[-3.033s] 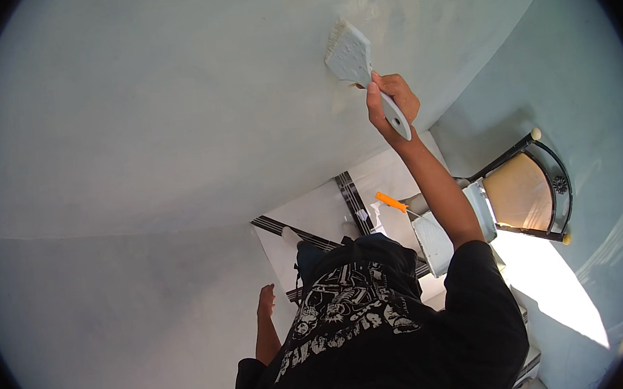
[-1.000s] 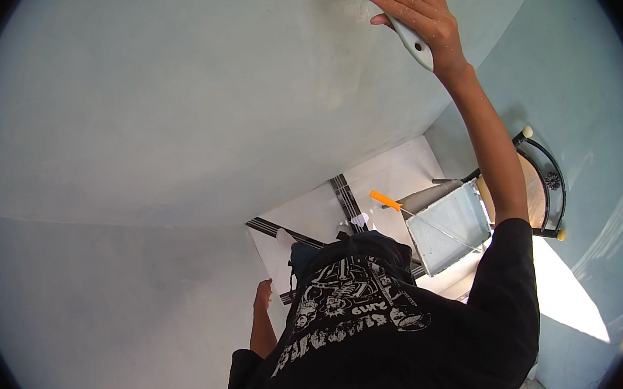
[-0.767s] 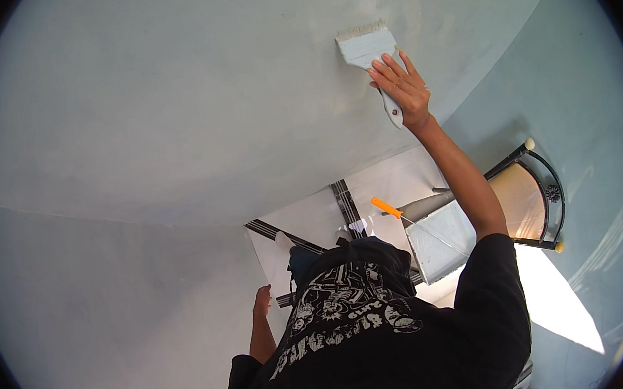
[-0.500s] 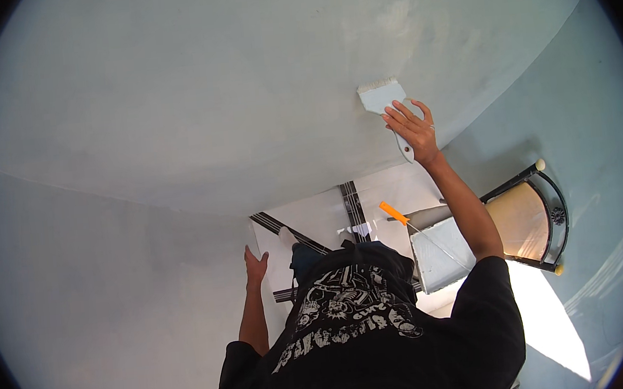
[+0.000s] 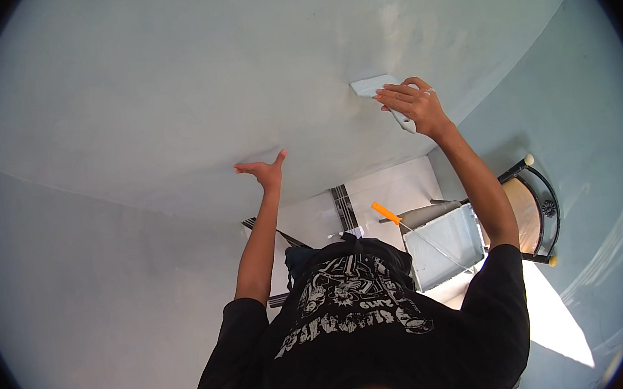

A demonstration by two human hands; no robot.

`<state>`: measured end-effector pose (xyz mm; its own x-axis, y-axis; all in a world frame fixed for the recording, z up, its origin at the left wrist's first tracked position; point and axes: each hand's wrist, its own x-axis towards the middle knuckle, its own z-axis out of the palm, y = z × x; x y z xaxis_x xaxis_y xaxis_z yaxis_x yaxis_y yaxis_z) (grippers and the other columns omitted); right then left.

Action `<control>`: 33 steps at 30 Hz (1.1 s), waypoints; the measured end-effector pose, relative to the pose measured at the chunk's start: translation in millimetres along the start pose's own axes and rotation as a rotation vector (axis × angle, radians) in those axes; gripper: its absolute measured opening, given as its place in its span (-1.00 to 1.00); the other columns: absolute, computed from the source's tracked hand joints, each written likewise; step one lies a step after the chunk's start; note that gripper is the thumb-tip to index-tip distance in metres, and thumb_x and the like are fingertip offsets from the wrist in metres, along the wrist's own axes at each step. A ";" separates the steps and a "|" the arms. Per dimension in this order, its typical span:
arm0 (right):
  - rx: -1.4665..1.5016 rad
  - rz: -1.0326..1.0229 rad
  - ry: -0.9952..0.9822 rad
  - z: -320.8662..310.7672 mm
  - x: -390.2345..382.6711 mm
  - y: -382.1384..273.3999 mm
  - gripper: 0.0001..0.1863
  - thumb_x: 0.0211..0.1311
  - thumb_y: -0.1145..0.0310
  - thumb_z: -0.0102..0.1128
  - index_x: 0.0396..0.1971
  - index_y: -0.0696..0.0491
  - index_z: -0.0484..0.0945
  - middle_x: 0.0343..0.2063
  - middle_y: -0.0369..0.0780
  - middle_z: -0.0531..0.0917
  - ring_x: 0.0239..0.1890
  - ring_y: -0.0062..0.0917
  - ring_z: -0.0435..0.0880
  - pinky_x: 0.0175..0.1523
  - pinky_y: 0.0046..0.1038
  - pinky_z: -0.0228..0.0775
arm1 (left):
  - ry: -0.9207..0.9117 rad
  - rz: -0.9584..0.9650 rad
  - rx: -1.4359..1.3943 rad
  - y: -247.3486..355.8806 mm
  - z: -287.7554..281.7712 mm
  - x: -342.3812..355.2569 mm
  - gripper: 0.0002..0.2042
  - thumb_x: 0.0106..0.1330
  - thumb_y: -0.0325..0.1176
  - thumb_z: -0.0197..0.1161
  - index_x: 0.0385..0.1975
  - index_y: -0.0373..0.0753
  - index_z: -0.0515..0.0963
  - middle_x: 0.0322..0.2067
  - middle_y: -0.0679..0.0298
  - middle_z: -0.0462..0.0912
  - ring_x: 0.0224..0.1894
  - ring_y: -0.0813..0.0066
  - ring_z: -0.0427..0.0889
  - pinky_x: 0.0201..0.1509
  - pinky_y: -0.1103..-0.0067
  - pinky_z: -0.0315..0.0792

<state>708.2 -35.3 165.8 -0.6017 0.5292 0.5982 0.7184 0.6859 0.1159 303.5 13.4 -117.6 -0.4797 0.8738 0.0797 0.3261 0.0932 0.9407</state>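
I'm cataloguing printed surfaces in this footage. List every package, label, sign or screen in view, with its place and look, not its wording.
No package, sign or screen shows.
Printed graphic on the black T-shirt: lower centre, on the person's chest, white lettering and figures on black cloth.
Pale flat-bladed putty trowel: under the right hand against the pale wall, no label visible.
Left hand: open, at the wall.

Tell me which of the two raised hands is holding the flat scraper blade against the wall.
The right hand: it presses the pale scraper to the wall, while the left hand is empty, fingers spread.
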 end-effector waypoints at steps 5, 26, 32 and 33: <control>-0.161 -0.020 0.285 -72.1 47.7 11.3 -0.62 0.13 0.44 0.42 -0.01 -0.12 0.75 -0.02 -0.40 0.80 0.08 -0.50 0.76 -0.12 -0.47 0.55 | 0.037 -0.068 0.094 7.2 20.2 14.0 0.74 -0.26 0.36 0.66 0.32 -0.58 -0.81 0.41 -0.47 -0.79 0.49 -0.40 -0.82 0.61 0.02 -0.39; 0.188 0.279 0.256 119.8 -64.2 -61.0 -0.56 0.17 0.52 0.30 0.07 -0.11 0.72 0.07 -0.33 0.75 0.23 -0.42 0.67 -0.09 -0.43 0.68 | 0.053 -0.090 0.125 14.0 20.5 11.5 0.74 -0.27 0.33 0.67 0.33 -0.52 -0.82 0.45 -0.40 -0.74 0.51 -0.34 -0.80 0.61 0.02 -0.17; 0.102 0.177 0.094 70.5 -36.5 -33.7 -0.65 0.22 0.44 0.33 0.01 -0.14 0.73 0.05 -0.39 0.76 0.15 -0.49 0.71 -0.13 -0.39 0.62 | 0.048 -0.107 0.159 17.6 19.7 8.6 0.75 -0.30 0.38 0.66 0.34 -0.55 -0.80 0.46 -0.40 -0.73 0.52 -0.35 -0.77 0.62 0.09 -0.10; 0.097 0.167 0.128 56.8 -26.0 -26.6 -0.67 0.22 0.42 0.34 0.00 -0.14 0.73 0.03 -0.40 0.77 0.14 -0.49 0.72 -0.15 -0.38 0.60 | 0.036 -0.115 0.176 18.7 20.8 8.6 0.76 -0.32 0.39 0.65 0.34 -0.57 -0.79 0.46 -0.41 -0.72 0.52 -0.36 -0.76 0.62 0.09 -0.08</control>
<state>684.9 -39.0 102.1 -0.4235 0.5757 0.6995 0.7637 0.6421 -0.0660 322.4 32.7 -106.2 -0.5497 0.8353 -0.0101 0.4031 0.2758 0.8726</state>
